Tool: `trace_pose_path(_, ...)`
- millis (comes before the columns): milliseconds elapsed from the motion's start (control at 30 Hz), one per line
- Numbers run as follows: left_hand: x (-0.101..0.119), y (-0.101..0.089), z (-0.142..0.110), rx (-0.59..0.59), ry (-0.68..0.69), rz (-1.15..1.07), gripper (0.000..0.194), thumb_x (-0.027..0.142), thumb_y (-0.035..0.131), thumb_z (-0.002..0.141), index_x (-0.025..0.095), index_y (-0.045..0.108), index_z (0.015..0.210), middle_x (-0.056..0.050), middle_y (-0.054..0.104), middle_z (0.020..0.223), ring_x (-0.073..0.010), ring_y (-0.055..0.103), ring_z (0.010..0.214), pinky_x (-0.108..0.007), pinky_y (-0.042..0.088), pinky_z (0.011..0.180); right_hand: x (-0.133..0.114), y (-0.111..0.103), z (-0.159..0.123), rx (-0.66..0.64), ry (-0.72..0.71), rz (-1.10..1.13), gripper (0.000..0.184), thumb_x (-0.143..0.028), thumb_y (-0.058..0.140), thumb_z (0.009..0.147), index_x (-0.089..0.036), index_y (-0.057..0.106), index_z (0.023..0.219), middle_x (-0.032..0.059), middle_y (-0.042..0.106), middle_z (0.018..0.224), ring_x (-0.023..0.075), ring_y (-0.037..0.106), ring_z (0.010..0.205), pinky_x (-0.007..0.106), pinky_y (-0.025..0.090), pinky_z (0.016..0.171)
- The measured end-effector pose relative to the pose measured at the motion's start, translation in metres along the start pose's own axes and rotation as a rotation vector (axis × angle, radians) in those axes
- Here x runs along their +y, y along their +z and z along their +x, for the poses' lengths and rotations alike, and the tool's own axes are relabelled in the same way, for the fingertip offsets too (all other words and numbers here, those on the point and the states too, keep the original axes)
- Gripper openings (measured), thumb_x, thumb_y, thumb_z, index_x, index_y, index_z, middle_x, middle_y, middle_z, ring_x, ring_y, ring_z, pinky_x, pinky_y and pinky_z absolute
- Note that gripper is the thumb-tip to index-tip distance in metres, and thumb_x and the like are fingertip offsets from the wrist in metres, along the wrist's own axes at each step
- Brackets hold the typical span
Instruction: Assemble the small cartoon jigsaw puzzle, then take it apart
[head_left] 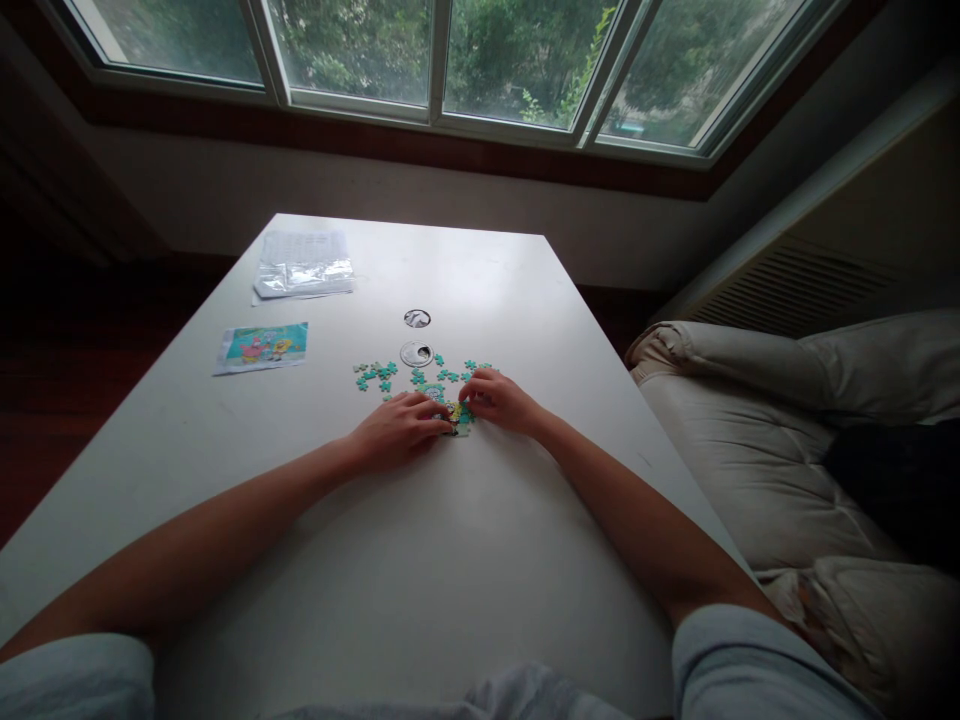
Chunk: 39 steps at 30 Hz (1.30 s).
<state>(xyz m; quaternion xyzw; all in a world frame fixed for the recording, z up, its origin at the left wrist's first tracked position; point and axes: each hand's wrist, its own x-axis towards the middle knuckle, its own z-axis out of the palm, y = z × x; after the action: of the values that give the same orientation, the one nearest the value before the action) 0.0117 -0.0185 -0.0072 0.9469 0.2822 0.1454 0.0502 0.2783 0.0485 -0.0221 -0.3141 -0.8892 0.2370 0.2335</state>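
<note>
Centrally, jigsaw patch [456, 412] lying flat between left hand [401, 430] and right hand [501, 401], long axis part-hidden, both grips' closure unclear

Over by the window [360, 50], somebody's left hand [401, 425] touches a small joined patch of puzzle [455, 412] on the white table [480, 560], the right hand [501, 400] curled at its other side, with loose teal pieces [391, 368], 2 round discs [415, 354] and a cartoon sheet [266, 346] beyond.

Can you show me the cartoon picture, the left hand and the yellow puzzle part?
Cartoon picture [268, 346]: head view, middle of its printed side.
Left hand [397, 428]: head view, back of the hand.
Yellow puzzle part [456, 411]: head view, its yellow middle.
</note>
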Motion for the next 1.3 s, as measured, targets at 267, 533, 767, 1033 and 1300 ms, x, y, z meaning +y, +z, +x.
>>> trace_pose_path(267, -0.001, 0.000, 0.000, -0.007, -0.001, -0.003, 0.032, 0.024, 0.049, 0.101, 0.030, 0.066, 0.127, -0.005, 0.064, 0.133, -0.0230, 0.057, 0.117, -0.038, 0.047, 0.095, -0.006, -0.004, 0.000, -0.016, 0.043, -0.071, 0.009, -0.016, 0.070, 0.085, -0.021, 0.069, 0.091, 0.0038, 0.058, 0.090, 0.0191, 0.054, 0.088, 0.031, 0.043, 0.080)
trace_pose_path(533, -0.002, 0.004, -0.001, -0.013, 0.008, -0.027, 0.037, 0.024, 0.052, 0.099, 0.031, 0.062, 0.134, -0.004, 0.061, 0.140, -0.0238, 0.056, 0.122, -0.040, 0.047, 0.102, -0.002, -0.002, 0.001, 0.119, 0.029, -0.120, 0.006, -0.019, 0.065, 0.089, -0.022, 0.068, 0.084, 0.0045, 0.062, 0.085, 0.0203, 0.054, 0.085, 0.034, 0.044, 0.080)
trace_pose_path(767, 0.004, 0.005, 0.003, -0.041, 0.065, -0.095, 0.053, 0.042, 0.052, 0.100, 0.032, 0.045, 0.152, -0.007, 0.048, 0.155, -0.0279, 0.044, 0.141, -0.049, 0.032, 0.120, 0.012, -0.002, 0.009, 0.206, 0.032, -0.176, 0.020, -0.028, 0.057, 0.096, -0.027, 0.073, 0.108, 0.0090, 0.068, 0.121, 0.0281, 0.054, 0.118, 0.049, 0.044, 0.104)
trace_pose_path(1033, -0.019, 0.009, 0.000, 0.077, -0.237, 0.030, 0.040, 0.030, 0.040, 0.104, 0.026, 0.055, 0.141, -0.008, 0.048, 0.155, -0.0269, 0.035, 0.147, -0.054, 0.022, 0.124, 0.029, 0.004, 0.031, 0.060, -0.032, -0.197, 0.031, -0.030, 0.056, 0.098, -0.031, 0.070, 0.125, 0.0057, 0.056, 0.147, 0.0288, 0.043, 0.141, 0.055, 0.039, 0.115)
trace_pose_path(1300, -0.031, 0.007, -0.006, 0.125, -0.327, 0.071, 0.033, 0.031, 0.045, 0.101, 0.024, 0.065, 0.126, -0.009, 0.061, 0.136, -0.0283, 0.050, 0.130, -0.053, 0.034, 0.116, 0.049, 0.005, 0.040, 0.102, -0.071, -0.129, 0.024, -0.032, 0.059, 0.097, -0.029, 0.075, 0.114, 0.0072, 0.066, 0.134, 0.0265, 0.050, 0.135, 0.051, 0.043, 0.113)
